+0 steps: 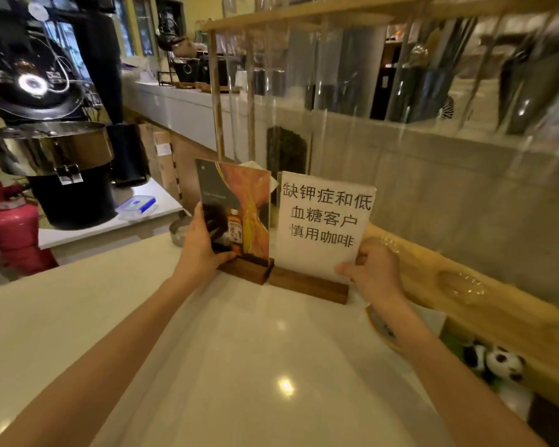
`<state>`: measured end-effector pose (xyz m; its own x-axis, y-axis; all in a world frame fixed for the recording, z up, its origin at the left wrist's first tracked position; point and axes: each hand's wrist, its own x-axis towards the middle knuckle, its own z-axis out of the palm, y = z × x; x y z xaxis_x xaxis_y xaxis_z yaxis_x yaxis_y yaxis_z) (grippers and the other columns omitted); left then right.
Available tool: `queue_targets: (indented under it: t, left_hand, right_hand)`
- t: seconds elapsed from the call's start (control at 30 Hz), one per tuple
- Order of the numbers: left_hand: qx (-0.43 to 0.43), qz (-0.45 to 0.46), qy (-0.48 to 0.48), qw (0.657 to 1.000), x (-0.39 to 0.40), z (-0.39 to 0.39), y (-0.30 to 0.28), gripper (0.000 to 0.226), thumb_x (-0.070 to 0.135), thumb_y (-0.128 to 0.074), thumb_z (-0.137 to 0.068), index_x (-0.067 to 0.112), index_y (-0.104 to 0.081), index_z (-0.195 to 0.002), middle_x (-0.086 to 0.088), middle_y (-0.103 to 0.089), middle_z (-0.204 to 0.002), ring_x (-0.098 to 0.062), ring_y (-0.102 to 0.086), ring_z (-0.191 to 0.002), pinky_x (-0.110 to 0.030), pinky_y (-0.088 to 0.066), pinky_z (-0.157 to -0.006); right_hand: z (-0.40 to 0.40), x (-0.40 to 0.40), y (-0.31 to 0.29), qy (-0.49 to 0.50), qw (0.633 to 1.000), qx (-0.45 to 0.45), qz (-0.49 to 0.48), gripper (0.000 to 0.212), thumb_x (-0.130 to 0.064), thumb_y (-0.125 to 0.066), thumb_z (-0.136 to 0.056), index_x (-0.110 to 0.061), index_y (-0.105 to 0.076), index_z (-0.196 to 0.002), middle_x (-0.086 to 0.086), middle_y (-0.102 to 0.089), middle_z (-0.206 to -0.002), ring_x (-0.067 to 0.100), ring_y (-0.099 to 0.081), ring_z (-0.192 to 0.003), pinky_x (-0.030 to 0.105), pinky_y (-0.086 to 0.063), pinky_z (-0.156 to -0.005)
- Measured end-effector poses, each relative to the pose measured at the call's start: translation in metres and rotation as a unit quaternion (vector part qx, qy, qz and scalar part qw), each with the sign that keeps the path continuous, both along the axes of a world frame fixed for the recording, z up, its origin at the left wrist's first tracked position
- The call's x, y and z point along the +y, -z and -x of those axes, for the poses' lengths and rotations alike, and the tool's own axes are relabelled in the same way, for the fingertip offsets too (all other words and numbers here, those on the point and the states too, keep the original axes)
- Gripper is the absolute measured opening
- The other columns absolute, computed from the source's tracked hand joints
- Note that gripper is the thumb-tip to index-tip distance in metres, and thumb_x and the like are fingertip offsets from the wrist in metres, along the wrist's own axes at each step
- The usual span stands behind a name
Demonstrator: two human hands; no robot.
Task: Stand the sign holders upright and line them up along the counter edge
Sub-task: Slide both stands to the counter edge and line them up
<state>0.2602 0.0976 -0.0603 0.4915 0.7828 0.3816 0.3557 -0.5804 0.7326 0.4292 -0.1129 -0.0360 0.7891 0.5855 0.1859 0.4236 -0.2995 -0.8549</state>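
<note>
Two sign holders stand upright side by side at the far edge of the pale counter point(239, 366), each a clear panel in a dark wooden base. The left sign holder point(242, 208) carries an orange and dark picture with a bottle. My left hand point(200, 246) grips its left edge, thumb across the front near the base. The right sign holder point(323, 221) shows a white sheet with black Chinese characters. My right hand point(373, 269) pinches its lower right corner. Their wooden bases nearly touch.
Behind the signs rises a clear screen on a wooden frame point(217, 101). A glossy wooden ledge point(465, 295) runs along the right, with a panda toy point(497, 362) below it. To the left stand a coffee roaster point(55, 150), a red gas cylinder point(13, 230) and a plastic box point(136, 204).
</note>
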Motion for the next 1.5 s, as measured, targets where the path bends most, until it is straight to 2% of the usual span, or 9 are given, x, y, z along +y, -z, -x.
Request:
queue_targets:
  t: [0.23, 0.5, 0.63, 0.8, 0.93, 1.1, 1.33, 1.4, 1.5]
  left_hand:
    - [-0.005, -0.009, 0.031, 0.999, 0.004, -0.028, -0.003, 0.099, 0.009, -0.078, -0.065, 0.019, -0.014, -0.140, -0.009, -0.041, -0.142, -0.025, -0.043, -0.130, -0.045, -0.038, -0.106]
    - [-0.010, -0.035, 0.033, 0.999, 0.006, -0.048, -0.003, 0.097, 0.009, -0.078, -0.064, 0.013, -0.018, -0.140, -0.013, -0.045, -0.139, -0.028, -0.045, -0.127, -0.044, -0.037, -0.106]
    - [-0.015, -0.034, 0.026, 0.999, 0.007, -0.045, 0.003, 0.097, 0.011, -0.080, -0.063, 0.011, -0.020, -0.139, -0.013, -0.044, -0.139, -0.026, -0.045, -0.128, -0.043, -0.036, -0.106]
    - [-0.007, -0.028, 0.013, 1.000, 0.007, -0.045, 0.006, 0.101, 0.011, -0.078, -0.065, 0.014, -0.013, -0.142, -0.012, -0.037, -0.145, -0.027, -0.039, -0.133, -0.045, -0.033, -0.109]
    - [-0.004, -0.030, 0.009, 0.999, 0.005, -0.049, 0.011, 0.104, 0.015, -0.078, -0.066, 0.019, -0.009, -0.143, -0.011, -0.034, -0.147, -0.028, -0.036, -0.134, -0.048, -0.033, -0.110]
    - [-0.004, -0.034, 0.018, 0.999, -0.001, -0.058, 0.012, 0.102, 0.015, -0.077, -0.067, 0.017, -0.009, -0.143, -0.012, -0.036, -0.146, -0.028, -0.038, -0.133, -0.046, -0.035, -0.108]
    - [0.012, -0.027, 0.030, 0.999, 0.003, -0.070, 0.012, 0.110, 0.018, -0.081, -0.063, 0.024, -0.006, -0.143, -0.013, -0.037, -0.145, -0.028, -0.040, -0.132, -0.051, -0.037, -0.108]
    - [0.015, -0.028, 0.034, 0.999, 0.003, -0.074, 0.010, 0.113, 0.018, -0.082, -0.061, 0.024, -0.004, -0.143, -0.013, -0.037, -0.144, -0.028, -0.040, -0.132, -0.051, -0.037, -0.108]
    - [0.014, -0.029, 0.041, 0.999, 0.003, -0.080, 0.008, 0.112, 0.016, -0.081, -0.062, 0.022, -0.005, -0.144, -0.013, -0.038, -0.144, -0.027, -0.041, -0.131, -0.048, -0.037, -0.109]
  right_hand:
    - [-0.007, -0.009, 0.004, 0.034, 0.999, 0.012, -0.017, 0.033, -0.004, -0.068, -0.076, -0.007, -0.064, -0.108, 0.010, -0.065, -0.120, 0.025, -0.059, -0.109, 0.034, -0.052, -0.084]
    - [-0.007, -0.020, 0.004, 0.033, 0.998, 0.028, -0.035, 0.039, -0.004, -0.058, -0.084, -0.012, -0.055, -0.122, 0.006, -0.057, -0.132, 0.025, -0.052, -0.121, 0.030, -0.048, -0.088]
    - [-0.009, -0.020, 0.006, 0.033, 0.999, 0.008, -0.026, 0.037, -0.004, -0.059, -0.083, -0.009, -0.055, -0.120, 0.008, -0.058, -0.131, 0.026, -0.053, -0.120, 0.023, -0.047, -0.081]
    - [-0.011, -0.018, 0.006, 0.034, 0.999, -0.002, -0.015, 0.040, -0.005, -0.061, -0.082, -0.011, -0.056, -0.121, 0.008, -0.057, -0.132, 0.026, -0.053, -0.121, 0.030, -0.051, -0.085]
    - [-0.011, -0.019, 0.006, 0.033, 0.999, -0.007, -0.007, 0.041, -0.005, -0.060, -0.083, -0.013, -0.054, -0.123, 0.006, -0.055, -0.134, 0.027, -0.051, -0.122, 0.017, -0.048, -0.072]
    - [-0.013, -0.025, 0.004, 0.034, 0.999, -0.021, -0.005, 0.042, -0.005, -0.059, -0.083, -0.011, -0.054, -0.124, 0.007, -0.056, -0.133, 0.027, -0.052, -0.121, 0.026, -0.049, -0.082]
    - [-0.017, -0.027, 0.007, 0.034, 0.999, -0.021, 0.007, 0.041, -0.008, -0.061, -0.082, -0.013, -0.055, -0.122, 0.006, -0.057, -0.133, 0.026, -0.054, -0.119, 0.012, -0.044, -0.066]
    - [-0.020, -0.027, 0.006, 0.026, 0.999, -0.022, 0.012, 0.042, -0.007, -0.061, -0.082, -0.012, -0.056, -0.123, 0.006, -0.058, -0.131, 0.025, -0.055, -0.118, 0.014, -0.045, -0.068]
    - [-0.023, -0.028, 0.000, 0.015, 0.999, -0.018, 0.024, 0.044, -0.006, -0.063, -0.080, -0.013, -0.056, -0.123, 0.007, -0.059, -0.130, 0.026, -0.056, -0.116, 0.026, -0.051, -0.078]
